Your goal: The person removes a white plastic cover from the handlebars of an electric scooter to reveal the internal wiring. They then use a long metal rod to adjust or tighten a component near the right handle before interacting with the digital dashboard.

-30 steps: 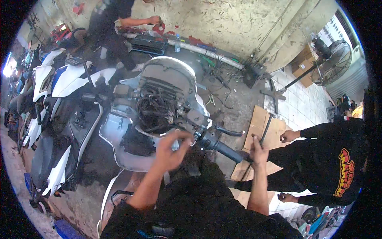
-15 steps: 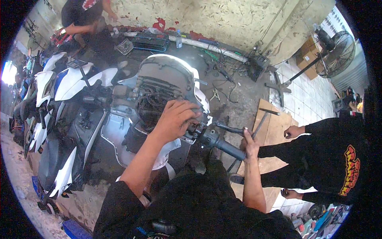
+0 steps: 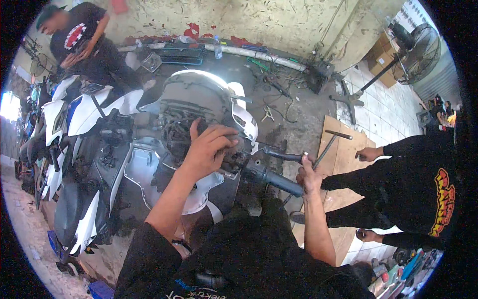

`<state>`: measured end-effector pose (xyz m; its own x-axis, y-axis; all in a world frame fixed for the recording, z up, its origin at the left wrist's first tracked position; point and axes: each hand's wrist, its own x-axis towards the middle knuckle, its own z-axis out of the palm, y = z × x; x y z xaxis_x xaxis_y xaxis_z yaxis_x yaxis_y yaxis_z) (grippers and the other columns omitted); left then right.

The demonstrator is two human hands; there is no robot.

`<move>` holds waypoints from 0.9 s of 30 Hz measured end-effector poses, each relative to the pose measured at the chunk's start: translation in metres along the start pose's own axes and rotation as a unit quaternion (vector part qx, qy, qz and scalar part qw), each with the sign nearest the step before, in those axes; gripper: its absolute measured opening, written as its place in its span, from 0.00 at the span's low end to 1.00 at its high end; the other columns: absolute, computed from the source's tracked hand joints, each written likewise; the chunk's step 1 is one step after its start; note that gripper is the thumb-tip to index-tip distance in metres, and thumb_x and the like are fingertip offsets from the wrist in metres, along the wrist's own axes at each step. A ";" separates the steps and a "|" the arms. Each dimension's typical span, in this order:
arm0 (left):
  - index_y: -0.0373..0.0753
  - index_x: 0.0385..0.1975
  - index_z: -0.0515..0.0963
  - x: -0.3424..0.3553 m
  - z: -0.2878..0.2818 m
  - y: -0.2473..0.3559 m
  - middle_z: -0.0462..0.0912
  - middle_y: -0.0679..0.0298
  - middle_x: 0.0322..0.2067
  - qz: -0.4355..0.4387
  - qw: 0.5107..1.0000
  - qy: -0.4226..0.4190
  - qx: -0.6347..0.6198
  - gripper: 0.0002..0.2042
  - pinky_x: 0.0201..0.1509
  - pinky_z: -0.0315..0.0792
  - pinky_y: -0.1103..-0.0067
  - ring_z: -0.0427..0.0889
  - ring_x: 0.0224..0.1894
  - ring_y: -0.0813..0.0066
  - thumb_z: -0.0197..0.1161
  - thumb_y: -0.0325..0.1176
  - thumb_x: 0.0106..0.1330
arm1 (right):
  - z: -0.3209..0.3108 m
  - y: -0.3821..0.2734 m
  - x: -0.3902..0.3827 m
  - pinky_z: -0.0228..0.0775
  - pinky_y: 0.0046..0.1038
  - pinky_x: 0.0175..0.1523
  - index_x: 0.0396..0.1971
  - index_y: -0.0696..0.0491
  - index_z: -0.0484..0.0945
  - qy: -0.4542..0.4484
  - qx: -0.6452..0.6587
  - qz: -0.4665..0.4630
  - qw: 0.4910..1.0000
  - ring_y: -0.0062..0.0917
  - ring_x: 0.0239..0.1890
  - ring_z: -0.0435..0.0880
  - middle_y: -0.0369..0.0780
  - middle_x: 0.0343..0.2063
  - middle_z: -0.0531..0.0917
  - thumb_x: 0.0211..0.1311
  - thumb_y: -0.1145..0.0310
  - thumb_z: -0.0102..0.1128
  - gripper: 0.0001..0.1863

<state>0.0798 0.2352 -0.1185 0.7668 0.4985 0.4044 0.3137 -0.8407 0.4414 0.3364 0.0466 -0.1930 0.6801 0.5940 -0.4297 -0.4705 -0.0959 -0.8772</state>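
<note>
My left hand (image 3: pixel 206 154) curls over dark mechanisms and cables inside a partly stripped scooter front (image 3: pixel 196 87); what its fingertips hold is hidden. My right hand (image 3: pixel 310 177) is closed at the outer end of the black handlebar grip (image 3: pixel 276 180), with a finger raised at the tip of the brake lever (image 3: pixel 281 153). A long T-handle tool (image 3: pixel 339 135) slants behind that hand; I cannot tell whether the fingers grip its shaft, the lever or the grip. Left of this scooter is another white-and-black motorbike (image 3: pixel 89 114).
A person (image 3: pixel 82 37) in a cap bends at the back left. Another in black (image 3: pixel 408 192) stands at my right, hands low. Beyond are a pedestal fan (image 3: pixel 418 52), cardboard boxes (image 3: pixel 383 60), a water bottle (image 3: pixel 217 49), scattered tools and flattened cardboard (image 3: pixel 351 157).
My left hand has moved up onto the mechanisms. My right hand has shifted left and up to the lever's tip. The person at the back moved left, arms now lowered.
</note>
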 end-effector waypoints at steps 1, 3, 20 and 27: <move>0.49 0.34 0.78 0.000 0.000 -0.001 0.79 0.73 0.50 -0.003 1.000 -0.006 -0.001 0.10 0.68 0.41 0.47 0.75 0.56 0.70 0.65 0.26 0.54 | 0.001 -0.001 -0.001 0.45 0.18 0.15 0.41 0.49 0.73 0.005 -0.019 -0.007 1.000 0.10 0.10 0.54 0.23 0.11 0.60 0.66 0.60 0.61 0.11; 0.49 0.35 0.78 0.000 0.000 -0.002 0.78 0.73 0.50 -0.006 1.000 -0.003 0.003 0.10 0.69 0.40 0.47 0.75 0.56 0.70 0.65 0.26 0.54 | 0.001 -0.003 -0.004 0.45 0.18 0.15 0.41 0.49 0.73 0.018 -0.013 -0.001 1.000 0.10 0.10 0.55 0.23 0.11 0.60 0.66 0.60 0.61 0.11; 0.51 0.41 0.78 -0.006 0.005 -0.008 0.77 0.72 0.53 -0.009 0.999 -0.026 -0.022 0.11 0.69 0.36 0.43 0.75 0.58 0.71 0.63 0.28 0.59 | 0.029 -0.135 -0.086 0.44 0.16 0.15 0.55 0.56 0.68 -0.001 0.061 -0.253 0.966 0.11 0.13 0.52 0.28 0.15 0.55 0.76 0.51 0.37 0.24; 0.49 0.39 0.79 -0.006 0.009 -0.011 0.80 0.69 0.51 -0.016 0.998 -0.008 -0.055 0.11 0.70 0.32 0.47 0.75 0.58 0.70 0.63 0.26 0.58 | 0.134 -0.160 -0.108 0.44 0.19 0.17 0.32 0.49 0.65 -0.140 0.101 -0.369 0.913 0.14 0.14 0.53 0.29 0.15 0.57 0.75 0.46 0.36 0.21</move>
<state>0.0768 0.2390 -0.1334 0.7667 0.5204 0.3759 0.2753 -0.7955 0.5398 0.2630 0.1053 0.0220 0.6966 0.6213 0.3588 -0.0555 0.5453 -0.8364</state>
